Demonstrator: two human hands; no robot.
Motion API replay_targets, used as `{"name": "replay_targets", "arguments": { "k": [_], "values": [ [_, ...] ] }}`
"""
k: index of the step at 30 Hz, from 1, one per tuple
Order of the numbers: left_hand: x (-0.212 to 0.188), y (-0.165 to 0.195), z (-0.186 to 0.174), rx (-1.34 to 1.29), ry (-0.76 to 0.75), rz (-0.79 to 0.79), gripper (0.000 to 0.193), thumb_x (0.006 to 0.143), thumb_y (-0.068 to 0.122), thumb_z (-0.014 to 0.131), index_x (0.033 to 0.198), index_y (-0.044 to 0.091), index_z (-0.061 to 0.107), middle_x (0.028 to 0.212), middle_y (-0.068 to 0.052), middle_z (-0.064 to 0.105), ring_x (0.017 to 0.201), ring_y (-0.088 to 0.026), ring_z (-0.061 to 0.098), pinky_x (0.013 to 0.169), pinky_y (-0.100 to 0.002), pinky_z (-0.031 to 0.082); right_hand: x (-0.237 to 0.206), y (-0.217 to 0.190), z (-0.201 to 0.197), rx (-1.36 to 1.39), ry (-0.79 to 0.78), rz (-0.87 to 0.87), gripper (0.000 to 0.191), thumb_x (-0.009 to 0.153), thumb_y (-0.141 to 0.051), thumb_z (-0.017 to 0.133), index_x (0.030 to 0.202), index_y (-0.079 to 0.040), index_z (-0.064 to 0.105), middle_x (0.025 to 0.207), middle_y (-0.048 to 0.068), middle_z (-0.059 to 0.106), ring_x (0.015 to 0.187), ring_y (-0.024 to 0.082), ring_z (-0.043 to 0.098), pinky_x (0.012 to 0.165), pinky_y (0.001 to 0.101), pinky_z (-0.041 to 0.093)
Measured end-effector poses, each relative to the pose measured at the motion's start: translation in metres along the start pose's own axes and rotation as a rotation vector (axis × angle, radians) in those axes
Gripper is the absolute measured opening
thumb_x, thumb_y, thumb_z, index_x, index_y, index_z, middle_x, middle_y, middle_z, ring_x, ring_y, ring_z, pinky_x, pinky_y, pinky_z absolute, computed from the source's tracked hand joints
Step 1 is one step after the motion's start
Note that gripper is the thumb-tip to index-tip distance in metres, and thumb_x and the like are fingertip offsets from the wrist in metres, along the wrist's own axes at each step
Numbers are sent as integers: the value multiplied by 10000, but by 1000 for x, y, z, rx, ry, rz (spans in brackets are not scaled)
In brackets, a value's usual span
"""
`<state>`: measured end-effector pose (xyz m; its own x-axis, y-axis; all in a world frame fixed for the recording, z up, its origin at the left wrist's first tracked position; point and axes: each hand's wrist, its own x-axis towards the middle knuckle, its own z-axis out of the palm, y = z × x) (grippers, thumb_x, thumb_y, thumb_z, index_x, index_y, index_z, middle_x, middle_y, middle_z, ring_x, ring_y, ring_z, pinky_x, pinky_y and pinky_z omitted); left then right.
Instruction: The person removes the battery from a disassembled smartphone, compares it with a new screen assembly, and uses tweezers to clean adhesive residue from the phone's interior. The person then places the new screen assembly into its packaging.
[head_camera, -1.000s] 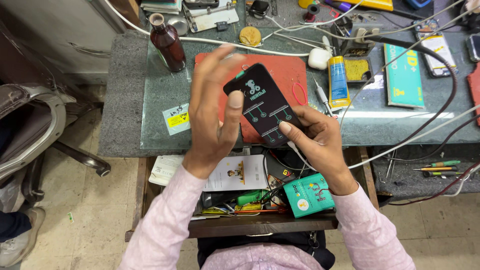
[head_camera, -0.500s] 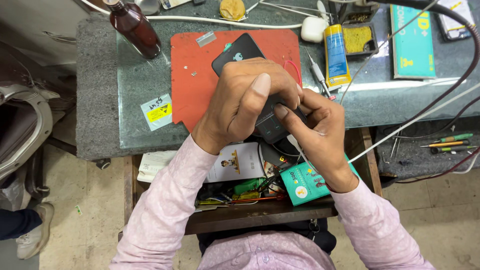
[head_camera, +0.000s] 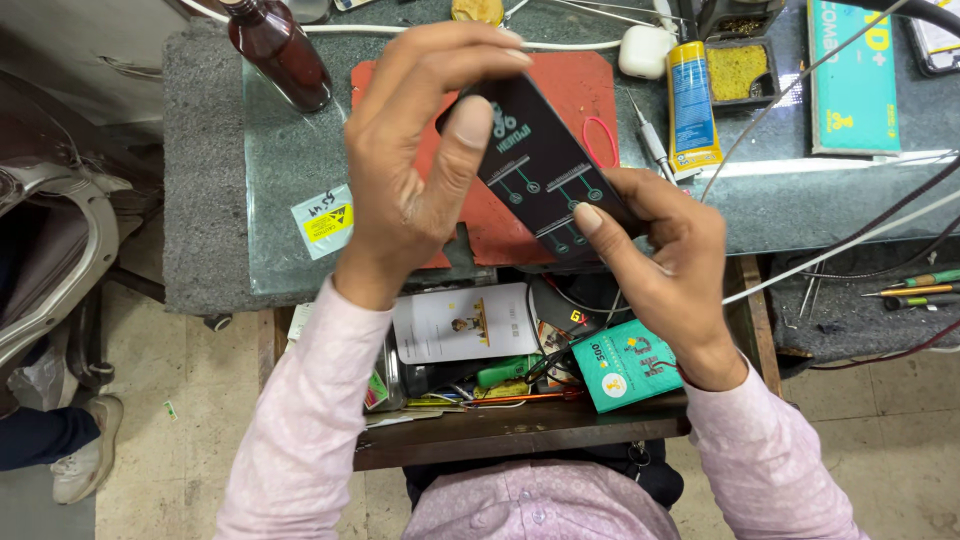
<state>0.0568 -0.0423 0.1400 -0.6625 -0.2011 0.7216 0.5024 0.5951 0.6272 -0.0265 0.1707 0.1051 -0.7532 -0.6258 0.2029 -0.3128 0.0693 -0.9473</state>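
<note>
In the head view, a flat black package (head_camera: 540, 170) with pale printed diagrams is held up above a red mat (head_camera: 575, 85), between both hands. Its long axis is seen to run on a slant, from upper left down to lower right, with its printed face turned up toward the camera.

The upper end is gripped by the left hand (head_camera: 420, 170): the fingers are curled over the top edge and the thumb is pressed flat on the face. The lower right end is pinched by the right hand (head_camera: 660, 260), closed around it with the thumb laid on the face.

The mat is partly hidden by the package and the hands. A brown bottle (head_camera: 280, 50) is stood at the mat's left, well apart from the hands. A yellow and blue tube (head_camera: 690, 105) is laid just right of the mat, beside a red rubber band (head_camera: 600, 140). Below the hands, an open drawer (head_camera: 520, 425) crowded with cards and a teal box (head_camera: 628, 365) is seen.
</note>
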Motion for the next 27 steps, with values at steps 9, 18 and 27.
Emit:
{"name": "replay_targets", "arguments": {
  "k": [9, 18, 27],
  "values": [
    [-37, -25, -36, 181, -114, -19, 358, 882, 153, 908, 1159, 79, 693, 1149, -58, 690, 1126, -248, 649, 975, -360, 524, 12, -14, 17, -696, -34, -484, 239, 909, 76, 728, 1129, -13, 701, 976, 119, 720, 860, 297, 685, 756, 384, 516],
    [-53, -43, -49, 132, -228, -76, 383, 782, 81, 877, 1099, 55, 663, 1081, -75, 680, 1100, -287, 652, 933, -394, 544, 20, -9, 31, -811, -61, -625, 327, 879, 113, 716, 1175, -25, 724, 1120, 110, 746, 1053, 276, 729, 860, 365, 568],
    [-48, -45, -44, 98, -238, -92, 412, 770, 119, 888, 1116, 73, 670, 1094, -60, 684, 1110, -271, 658, 952, -384, 547, 29, -9, 28, -823, -87, -632, 329, 843, 73, 756, 1154, -31, 738, 1088, 110, 751, 1009, 275, 728, 850, 384, 569]
  ]
}}
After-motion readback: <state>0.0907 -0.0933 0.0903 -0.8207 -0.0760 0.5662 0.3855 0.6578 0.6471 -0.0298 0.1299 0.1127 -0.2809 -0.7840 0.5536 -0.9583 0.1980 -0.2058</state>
